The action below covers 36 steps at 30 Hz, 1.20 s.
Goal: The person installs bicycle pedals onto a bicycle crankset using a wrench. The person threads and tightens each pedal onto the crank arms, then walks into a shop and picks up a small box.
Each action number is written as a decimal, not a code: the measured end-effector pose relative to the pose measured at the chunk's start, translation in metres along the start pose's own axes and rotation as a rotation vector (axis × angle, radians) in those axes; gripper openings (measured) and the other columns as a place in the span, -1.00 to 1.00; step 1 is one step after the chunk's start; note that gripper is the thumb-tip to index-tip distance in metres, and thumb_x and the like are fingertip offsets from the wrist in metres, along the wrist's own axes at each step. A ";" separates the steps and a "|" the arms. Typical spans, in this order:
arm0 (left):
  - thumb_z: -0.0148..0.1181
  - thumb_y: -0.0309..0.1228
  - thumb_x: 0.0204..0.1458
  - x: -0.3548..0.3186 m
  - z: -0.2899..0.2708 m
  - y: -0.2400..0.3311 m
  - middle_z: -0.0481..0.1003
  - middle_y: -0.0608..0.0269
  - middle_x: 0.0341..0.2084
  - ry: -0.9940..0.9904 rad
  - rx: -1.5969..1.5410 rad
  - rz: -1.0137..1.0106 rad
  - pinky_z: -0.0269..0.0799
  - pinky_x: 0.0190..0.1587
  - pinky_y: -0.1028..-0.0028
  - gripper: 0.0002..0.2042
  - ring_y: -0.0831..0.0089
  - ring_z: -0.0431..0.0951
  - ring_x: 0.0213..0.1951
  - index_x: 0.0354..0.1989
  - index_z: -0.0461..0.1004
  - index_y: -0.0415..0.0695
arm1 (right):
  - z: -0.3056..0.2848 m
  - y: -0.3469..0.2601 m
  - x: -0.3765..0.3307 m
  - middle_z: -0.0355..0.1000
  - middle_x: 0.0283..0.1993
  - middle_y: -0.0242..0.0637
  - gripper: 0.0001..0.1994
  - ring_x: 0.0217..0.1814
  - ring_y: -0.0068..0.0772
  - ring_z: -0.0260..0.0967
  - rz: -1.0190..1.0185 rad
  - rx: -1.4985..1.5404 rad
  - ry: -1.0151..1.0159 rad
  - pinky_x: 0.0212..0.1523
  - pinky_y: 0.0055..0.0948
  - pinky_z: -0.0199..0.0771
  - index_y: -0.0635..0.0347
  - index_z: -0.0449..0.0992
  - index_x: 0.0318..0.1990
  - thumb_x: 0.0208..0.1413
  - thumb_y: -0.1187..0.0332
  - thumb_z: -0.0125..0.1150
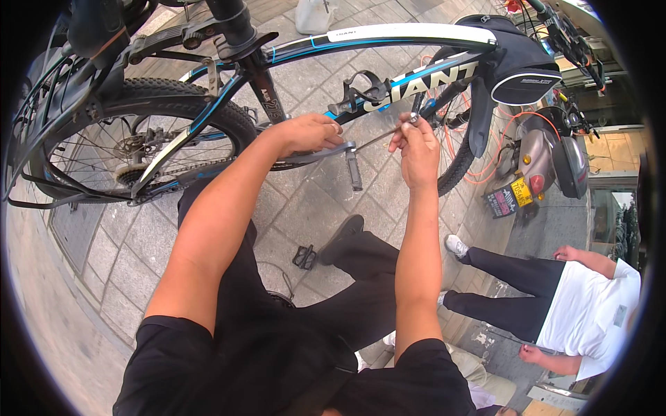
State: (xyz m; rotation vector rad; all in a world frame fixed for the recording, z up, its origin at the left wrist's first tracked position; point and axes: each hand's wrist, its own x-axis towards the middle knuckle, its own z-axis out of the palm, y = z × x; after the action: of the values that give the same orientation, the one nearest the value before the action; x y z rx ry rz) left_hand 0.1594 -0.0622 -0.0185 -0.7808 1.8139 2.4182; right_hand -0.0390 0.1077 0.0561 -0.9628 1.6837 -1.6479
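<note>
A black, white and blue bicycle (pixel 409 32) stands across the far side in front of me. My left hand (pixel 310 134) is closed over the crank arm (pixel 331 152), its fingertips partly hidden. A narrow grey pedal (pixel 354 171) juts toward me from the end of that arm. To the right, my right hand (pixel 420 151) pinches a thin metal wrench (pixel 379 140) near its shiny end. The wrench slants down-left, its other end at the crank's tip beside the pedal. A loose black pedal (pixel 304 257) lies on the paving near my shoe.
A scooter (pixel 544 163) is parked at the right, with an orange hose (pixel 496 156) looped near it. Another person in a white shirt (pixel 583 305) stands at the lower right. A black bag (pixel 524 66) hangs at the bicycle's front; the rear wheel (pixel 229 111) is at left.
</note>
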 end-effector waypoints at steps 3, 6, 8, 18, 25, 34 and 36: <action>-0.08 -0.27 0.40 -0.005 0.002 0.004 0.54 0.03 0.22 -0.008 -0.036 -0.002 0.44 0.26 0.33 -0.58 0.27 0.56 0.24 0.29 0.43 -0.22 | 0.080 -0.035 -0.058 0.52 -0.31 -0.20 -0.76 -0.42 -0.35 0.48 -0.256 -0.695 -0.168 -0.31 -0.40 0.47 0.28 0.54 0.01 0.30 0.33 0.20; -0.10 -0.27 0.41 -0.001 -0.002 0.001 0.53 -0.02 0.23 -0.031 -0.032 0.013 0.42 0.32 0.29 -0.58 0.22 0.54 0.27 0.30 0.42 -0.26 | 0.129 -0.005 -0.102 0.58 -0.29 -0.02 -0.78 -0.36 -0.15 0.57 -0.012 -0.741 -0.365 -0.27 -0.24 0.52 0.24 0.55 -0.04 0.24 0.34 0.24; -0.09 -0.27 0.41 0.002 -0.003 -0.003 0.53 -0.01 0.24 -0.045 -0.079 -0.009 0.42 0.32 0.30 -0.57 0.22 0.54 0.27 0.31 0.41 -0.25 | 0.133 0.058 -0.117 0.60 -0.21 0.05 -0.82 -0.21 -0.03 0.59 0.029 -0.699 -0.340 -0.15 -0.18 0.54 0.21 0.57 -0.08 0.21 0.37 0.21; -0.11 -0.28 0.46 -0.010 -0.002 -0.010 0.51 0.01 0.26 -0.024 -0.016 0.009 0.39 0.35 0.32 -0.58 0.27 0.50 0.30 0.34 0.38 -0.26 | -0.006 0.163 -0.079 0.62 -0.05 0.04 -0.75 0.11 0.06 0.54 0.159 -0.810 -0.255 0.13 -0.22 0.52 0.18 0.66 -0.09 0.14 0.51 0.11; -0.13 -0.29 0.46 0.002 0.004 -0.003 0.51 -0.02 0.25 -0.041 0.022 0.011 0.41 0.34 0.33 -0.57 0.27 0.53 0.27 0.36 0.36 -0.27 | -0.046 -0.033 -0.001 0.59 -0.26 -0.15 -0.82 -0.04 -0.03 0.56 -0.415 -1.527 -0.447 -0.12 -0.07 0.53 0.09 0.64 -0.22 0.06 0.55 0.18; -0.04 -0.24 0.41 -0.004 -0.006 -0.009 0.57 0.12 0.17 -0.024 0.046 0.038 0.44 0.28 0.35 -0.57 0.38 0.56 0.21 0.33 0.43 -0.17 | 0.111 -0.085 -0.033 0.59 -0.35 0.04 -0.82 -0.21 0.16 0.61 -0.344 -1.379 -0.788 -0.13 0.02 0.61 0.30 0.57 -0.25 0.14 0.35 0.29; -0.02 -0.23 0.38 0.000 -0.008 -0.016 0.58 0.05 0.17 0.009 0.077 0.016 0.47 0.26 0.35 -0.56 0.31 0.57 0.21 0.33 0.43 -0.17 | 0.129 -0.045 -0.062 0.59 -0.36 0.12 -0.79 -0.21 0.22 0.60 -0.278 -1.237 -0.715 -0.11 0.06 0.60 0.31 0.57 -0.23 0.16 0.31 0.29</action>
State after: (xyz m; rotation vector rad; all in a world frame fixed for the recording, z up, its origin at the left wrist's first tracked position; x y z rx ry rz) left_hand 0.1671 -0.0643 -0.0344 -0.7754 1.9102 2.3423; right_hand 0.1061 0.0861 0.0882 -2.0731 1.9613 -0.0687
